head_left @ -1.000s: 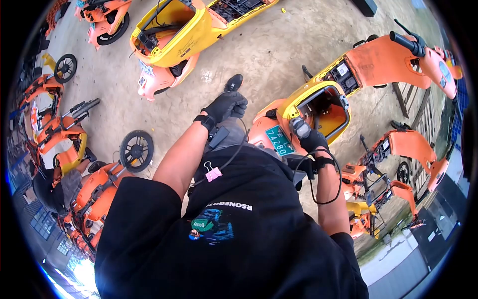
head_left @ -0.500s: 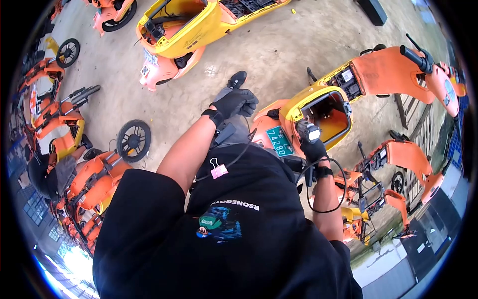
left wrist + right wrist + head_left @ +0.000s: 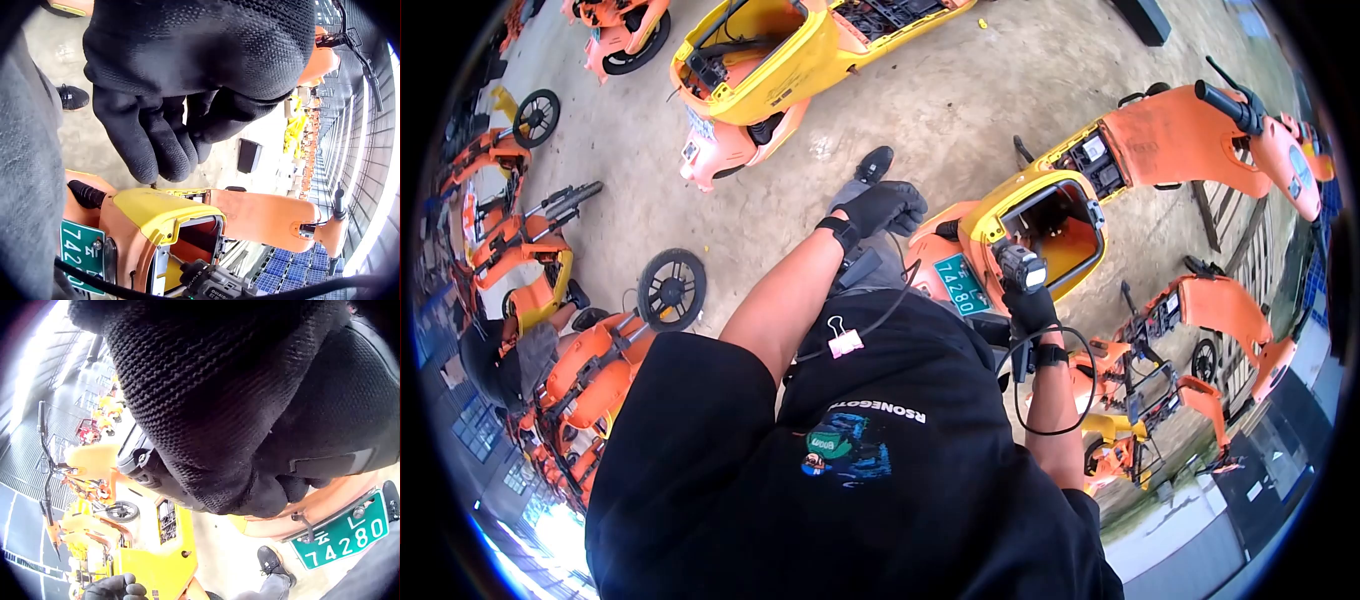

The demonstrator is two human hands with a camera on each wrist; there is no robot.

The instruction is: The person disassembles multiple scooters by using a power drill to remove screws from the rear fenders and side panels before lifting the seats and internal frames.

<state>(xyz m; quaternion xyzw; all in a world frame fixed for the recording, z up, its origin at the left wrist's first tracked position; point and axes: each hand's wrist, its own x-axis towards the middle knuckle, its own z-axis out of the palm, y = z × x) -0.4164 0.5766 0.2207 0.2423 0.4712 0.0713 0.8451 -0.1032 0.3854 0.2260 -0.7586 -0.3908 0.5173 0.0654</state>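
Observation:
In the head view my right hand [image 3: 1030,310], in a black glove, grips a cordless drill [image 3: 1025,268] beside the open yellow rear compartment [image 3: 1067,240] of an orange scooter. The drill's dark chuck and bit show against that opening in the left wrist view. My left hand [image 3: 885,208], also gloved, hangs in the air left of the scooter. Its fingers [image 3: 169,147] are loosely bent, with the thumb close to them and nothing visible between. A green licence plate [image 3: 960,285] is fixed on the scooter's rear, close to my right hand.
Another yellow-and-orange scooter body [image 3: 750,70] lies ahead on the concrete floor. Several stripped scooters stand at both sides, one with a black wheel [image 3: 671,290]. A black cable [image 3: 1090,385] loops around my right forearm. Another person [image 3: 495,360] is at the far left.
The drill has turned in my right hand and shifted slightly right, away from the compartment's rear edge. My left hand has moved a little to the right, nearer the scooter.

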